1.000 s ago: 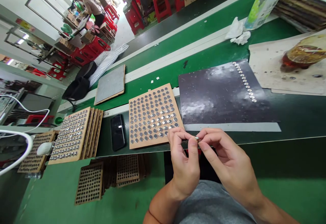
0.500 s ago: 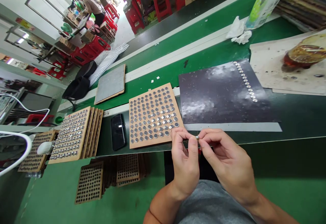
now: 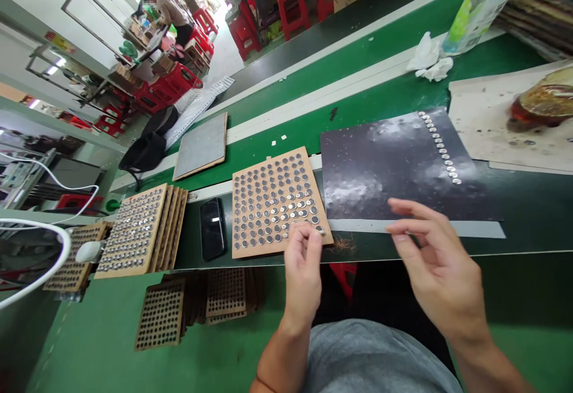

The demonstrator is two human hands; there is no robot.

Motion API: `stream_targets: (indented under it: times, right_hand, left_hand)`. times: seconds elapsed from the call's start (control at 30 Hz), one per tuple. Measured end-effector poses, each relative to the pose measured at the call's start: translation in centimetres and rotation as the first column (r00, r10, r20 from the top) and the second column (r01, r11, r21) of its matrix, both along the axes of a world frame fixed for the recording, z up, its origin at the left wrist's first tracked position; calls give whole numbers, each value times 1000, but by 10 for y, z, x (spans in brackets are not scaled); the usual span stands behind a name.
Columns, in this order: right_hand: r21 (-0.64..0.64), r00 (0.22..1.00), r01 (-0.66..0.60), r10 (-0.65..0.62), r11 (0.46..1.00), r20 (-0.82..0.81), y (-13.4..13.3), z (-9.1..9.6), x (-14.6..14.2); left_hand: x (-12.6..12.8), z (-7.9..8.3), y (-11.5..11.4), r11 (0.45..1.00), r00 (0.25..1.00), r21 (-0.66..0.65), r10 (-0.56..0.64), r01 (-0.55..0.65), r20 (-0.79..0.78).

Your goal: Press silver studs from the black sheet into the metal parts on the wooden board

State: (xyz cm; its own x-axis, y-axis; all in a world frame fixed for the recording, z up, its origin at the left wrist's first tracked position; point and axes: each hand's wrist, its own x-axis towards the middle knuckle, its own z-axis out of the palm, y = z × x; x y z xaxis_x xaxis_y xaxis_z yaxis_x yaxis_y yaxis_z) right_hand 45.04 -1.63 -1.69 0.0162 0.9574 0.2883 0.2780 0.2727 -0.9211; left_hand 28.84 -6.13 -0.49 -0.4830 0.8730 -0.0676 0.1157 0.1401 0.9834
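My left hand (image 3: 303,271) is over the near right corner of a brown board (image 3: 250,252) set with rows of small round dark parts, some bearing a small silvery piece. Its thumb and fingers are pinched together on a small metal part (image 3: 321,232), too small to make out in detail. To the right, my right hand (image 3: 436,262) has its fingers apart and holds nothing I can see. It hovers by the near edge of a dark sheet (image 3: 367,166), where a slanting row of small round silvery pieces (image 3: 441,148) lies at the right.
A phone (image 3: 212,229) lies left of the board, beside stacked filled boards (image 3: 132,232). Thin copper-coloured strands (image 3: 342,244) lie at the table edge. Behind are a grey plate (image 3: 201,145), crumpled tissue (image 3: 427,56), a bottle (image 3: 478,11) and a container of brown matter (image 3: 541,101).
My hands, which met on a small part, have come apart. My left hand has moved left over the board with the part; my right hand has moved right and opened.
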Motion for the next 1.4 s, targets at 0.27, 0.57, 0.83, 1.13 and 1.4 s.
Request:
stream_targets:
  times: [0.27,0.57,0.83,1.13,1.4]
  right_hand:
    - [143,928,153,-192,978,320,26,-21,27]
    - [259,790,285,-379,923,482,47,-45,64]
    - [-59,646,404,-238,913,726,89,-60,109]
    - [-103,705,332,-174,938,687,108,-43,103]
    - [66,990,-97,89,993,111,37,-7,42]
  left_hand:
    - [-40,-11,-8,928,762,-240,68,-286,-644]
    - [-33,-19,-7,874,588,-292,-9,-388,-809]
    - [-35,-20,-11,903,601,-193,86,-385,-795]
    - [-16,-14,-7,966,723,-87,122,-245,-679]
    - [25,5,7,996,973,-22,-84,81,-216]
